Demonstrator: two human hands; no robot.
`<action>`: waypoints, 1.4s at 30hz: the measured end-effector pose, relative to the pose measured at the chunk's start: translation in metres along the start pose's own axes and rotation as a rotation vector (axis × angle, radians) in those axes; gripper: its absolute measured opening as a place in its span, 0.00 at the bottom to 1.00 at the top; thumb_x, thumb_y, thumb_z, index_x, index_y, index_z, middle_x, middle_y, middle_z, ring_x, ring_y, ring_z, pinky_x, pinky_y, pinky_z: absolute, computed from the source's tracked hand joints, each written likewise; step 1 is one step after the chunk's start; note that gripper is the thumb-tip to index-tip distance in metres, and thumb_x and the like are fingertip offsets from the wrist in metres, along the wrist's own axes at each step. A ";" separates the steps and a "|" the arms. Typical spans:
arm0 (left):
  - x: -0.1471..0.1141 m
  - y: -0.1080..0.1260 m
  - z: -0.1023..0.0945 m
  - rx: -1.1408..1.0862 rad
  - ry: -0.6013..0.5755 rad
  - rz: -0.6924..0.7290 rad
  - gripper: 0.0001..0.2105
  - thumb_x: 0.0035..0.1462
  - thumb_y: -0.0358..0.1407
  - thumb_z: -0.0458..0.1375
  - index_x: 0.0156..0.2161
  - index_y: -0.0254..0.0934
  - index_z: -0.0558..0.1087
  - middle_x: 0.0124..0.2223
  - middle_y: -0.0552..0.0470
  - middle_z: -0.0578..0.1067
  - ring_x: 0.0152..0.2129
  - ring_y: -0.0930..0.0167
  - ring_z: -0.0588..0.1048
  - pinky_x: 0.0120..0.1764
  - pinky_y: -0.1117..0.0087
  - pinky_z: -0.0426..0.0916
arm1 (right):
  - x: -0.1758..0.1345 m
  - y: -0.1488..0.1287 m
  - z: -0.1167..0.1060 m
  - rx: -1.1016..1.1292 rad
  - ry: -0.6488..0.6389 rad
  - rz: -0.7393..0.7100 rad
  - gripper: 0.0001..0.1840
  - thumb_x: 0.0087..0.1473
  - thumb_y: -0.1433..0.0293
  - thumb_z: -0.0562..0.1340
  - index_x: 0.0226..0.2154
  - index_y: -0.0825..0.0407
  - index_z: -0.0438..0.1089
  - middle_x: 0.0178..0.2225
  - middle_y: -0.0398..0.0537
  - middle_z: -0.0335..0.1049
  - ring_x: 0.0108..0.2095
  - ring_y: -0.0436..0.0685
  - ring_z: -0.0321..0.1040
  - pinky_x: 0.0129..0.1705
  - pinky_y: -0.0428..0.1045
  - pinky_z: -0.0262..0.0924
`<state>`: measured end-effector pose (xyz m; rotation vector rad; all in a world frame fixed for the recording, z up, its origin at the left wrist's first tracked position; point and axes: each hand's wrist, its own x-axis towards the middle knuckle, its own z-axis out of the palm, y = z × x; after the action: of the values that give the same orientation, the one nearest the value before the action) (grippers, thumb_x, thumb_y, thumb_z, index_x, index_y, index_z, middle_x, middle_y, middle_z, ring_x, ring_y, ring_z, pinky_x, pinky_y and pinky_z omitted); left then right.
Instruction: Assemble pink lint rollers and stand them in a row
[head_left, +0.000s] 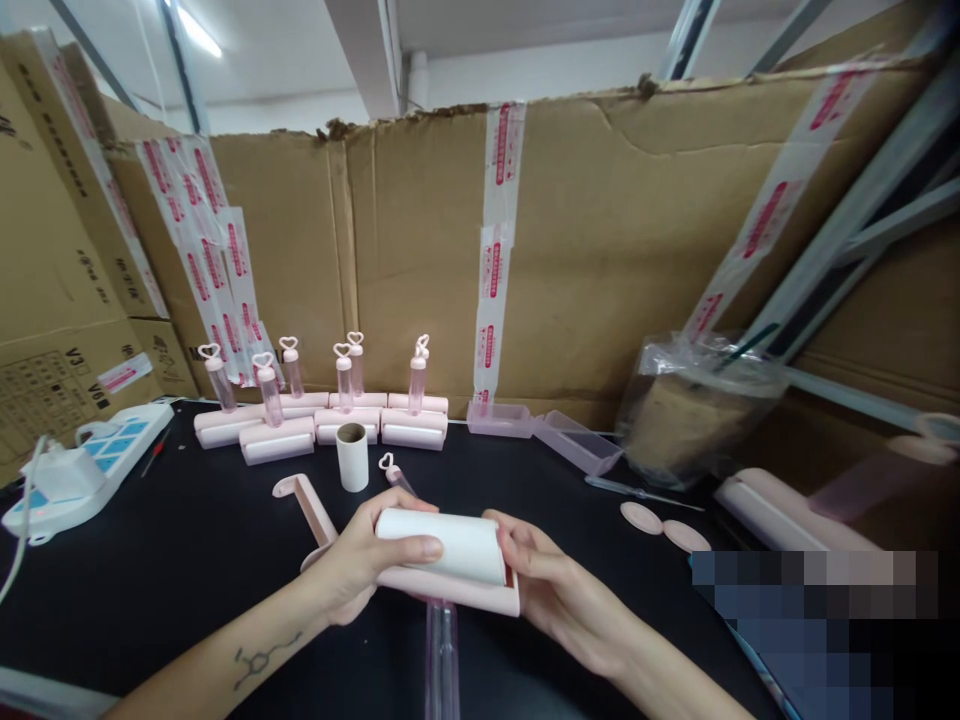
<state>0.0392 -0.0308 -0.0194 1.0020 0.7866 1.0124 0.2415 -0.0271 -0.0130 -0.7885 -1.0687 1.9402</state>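
My left hand (358, 570) is closed around a white sticky-paper roll (442, 545), thumb along its front. The roll lies against a pale pink lint roller frame (461, 588), whose clear handle (441, 655) points down toward me. At the right end, my right hand (547, 580) pinches the roll's edge and the frame's end. Just beyond my hands, another white roll (352, 462) stands upright, its cardboard core showing. A loose pink frame part (313, 512) lies left of it, partly behind my left wrist. A heart-topped handle (397, 472) is partly hidden by my left fingers.
Several pink lint rollers (276, 440) with upright heart-topped handles stand at the back left. A power strip (127, 455) lies far left. Clear purple covers (577, 442), a plastic-bagged cup (686, 415) and pink oval pieces (642, 517) are right. A cardboard wall (585, 250) closes the back.
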 end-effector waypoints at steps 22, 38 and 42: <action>0.006 0.004 -0.008 0.052 0.075 0.118 0.14 0.40 0.34 0.68 0.34 0.36 0.71 0.37 0.53 0.69 0.33 0.73 0.68 0.34 0.77 0.62 | 0.006 0.002 -0.008 -0.521 0.112 -0.381 0.18 0.49 0.59 0.64 0.41 0.50 0.68 0.30 0.43 0.64 0.30 0.52 0.62 0.31 0.47 0.56; 0.007 0.002 -0.011 0.064 0.038 0.005 0.14 0.41 0.34 0.67 0.35 0.33 0.71 0.32 0.52 0.71 0.28 0.73 0.71 0.28 0.77 0.63 | 0.010 0.007 -0.012 -0.419 0.014 -0.318 0.20 0.44 0.55 0.66 0.30 0.51 0.62 0.30 0.42 0.65 0.27 0.49 0.59 0.29 0.45 0.55; 0.007 -0.001 -0.009 0.064 0.064 0.043 0.16 0.42 0.35 0.67 0.38 0.34 0.71 0.35 0.51 0.71 0.31 0.73 0.70 0.31 0.76 0.64 | 0.009 0.011 -0.013 -0.379 -0.059 -0.289 0.22 0.42 0.56 0.68 0.32 0.50 0.60 0.30 0.40 0.63 0.27 0.48 0.57 0.28 0.44 0.51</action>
<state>0.0343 -0.0216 -0.0242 1.0495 0.8580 1.0660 0.2435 -0.0179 -0.0295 -0.7303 -1.5237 1.5467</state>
